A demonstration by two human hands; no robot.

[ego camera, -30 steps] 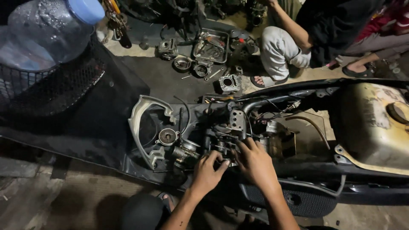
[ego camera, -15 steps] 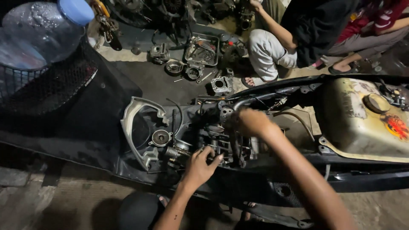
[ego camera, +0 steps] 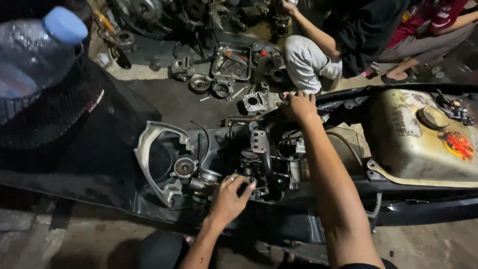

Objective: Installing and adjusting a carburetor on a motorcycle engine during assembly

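Observation:
A stripped scooter lies across the view with its engine parts exposed. My left hand rests on the near side of the engine, fingers curled on a small metal part, a ring on one finger. My right hand is stretched to the far side and grips the black frame tube at the top edge. A silver grab rail curves at the left of the engine. A worn cream fuel tank sits at the right.
Loose engine parts, a cylinder and a metal tray lie on the floor beyond. Another person squats there, and a second one sits at top right. A plastic bottle in a black mesh basket fills the top left.
My right hand has left the engine beside my left hand and reached up and over to the far frame tube. My left hand stays on the engine.

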